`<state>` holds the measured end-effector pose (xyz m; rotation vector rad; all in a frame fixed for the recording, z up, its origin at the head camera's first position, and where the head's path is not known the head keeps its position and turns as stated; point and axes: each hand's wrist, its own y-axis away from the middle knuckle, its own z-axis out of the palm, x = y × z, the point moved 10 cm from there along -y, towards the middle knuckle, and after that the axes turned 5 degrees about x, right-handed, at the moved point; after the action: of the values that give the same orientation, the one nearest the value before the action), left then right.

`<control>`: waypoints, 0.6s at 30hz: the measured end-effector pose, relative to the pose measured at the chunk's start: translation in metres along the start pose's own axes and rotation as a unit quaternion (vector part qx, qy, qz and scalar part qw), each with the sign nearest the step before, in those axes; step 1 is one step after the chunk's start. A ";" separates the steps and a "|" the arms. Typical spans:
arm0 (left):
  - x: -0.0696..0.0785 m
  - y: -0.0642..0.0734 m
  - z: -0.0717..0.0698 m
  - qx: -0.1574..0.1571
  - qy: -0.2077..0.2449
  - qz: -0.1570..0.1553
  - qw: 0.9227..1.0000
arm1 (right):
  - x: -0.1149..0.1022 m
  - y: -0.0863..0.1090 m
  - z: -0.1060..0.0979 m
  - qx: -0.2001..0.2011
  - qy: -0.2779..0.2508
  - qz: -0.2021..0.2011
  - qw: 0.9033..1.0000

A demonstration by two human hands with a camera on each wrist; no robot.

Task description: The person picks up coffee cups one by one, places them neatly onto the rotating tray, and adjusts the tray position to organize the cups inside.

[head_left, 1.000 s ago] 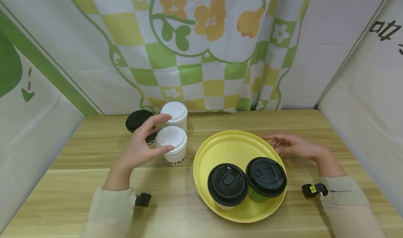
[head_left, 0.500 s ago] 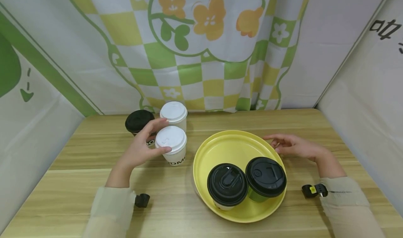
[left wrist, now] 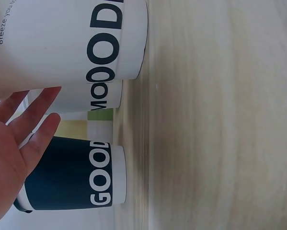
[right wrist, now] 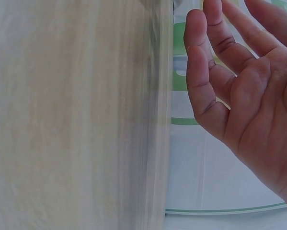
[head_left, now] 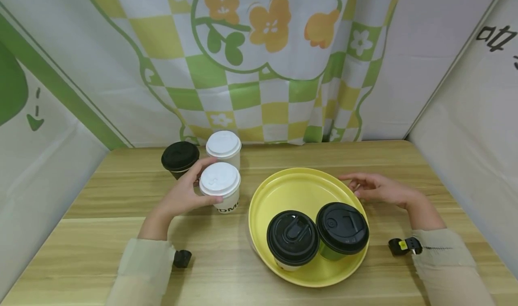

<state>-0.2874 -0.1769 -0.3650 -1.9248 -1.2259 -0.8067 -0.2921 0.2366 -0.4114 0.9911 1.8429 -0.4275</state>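
Note:
My left hand (head_left: 184, 196) curls round a white paper cup (head_left: 226, 202) with a white lid, thumb at its front and fingers behind, just under the lid. In the left wrist view this printed cup (left wrist: 52, 43) stands upright on the table, and some of my fingers (left wrist: 40, 108) reach along its far side. My right hand (head_left: 374, 189) is loosely bent beside the right rim of a round yellow tray (head_left: 291, 187), index fingertip at the rim. It holds nothing. On the tray stand two cups with black lids, one white (head_left: 292, 237) and one green (head_left: 341, 228).
Behind the gripped cup stands another white-lidded cup (head_left: 224, 149). A dark cup (head_left: 180, 157) with a black lid stands at its left, close to my left fingers. A patterned curtain (head_left: 267, 95) hangs at the back edge of the wooden table (head_left: 121, 198).
My left hand has lowered and closed in round the nearer white cup, its thumb and fingers dropping from above the lid to the cup's sides. The right hand and tray stay put.

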 end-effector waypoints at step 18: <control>-0.001 0.000 0.005 -0.009 0.006 -0.003 1.000 | -0.002 0.001 0.000 -0.003 0.008 -0.020 1.000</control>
<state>-0.2865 -0.1730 -0.3685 -1.9291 -1.2204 -0.8338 -0.2910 0.2357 -0.4098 0.9586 1.8789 -0.4396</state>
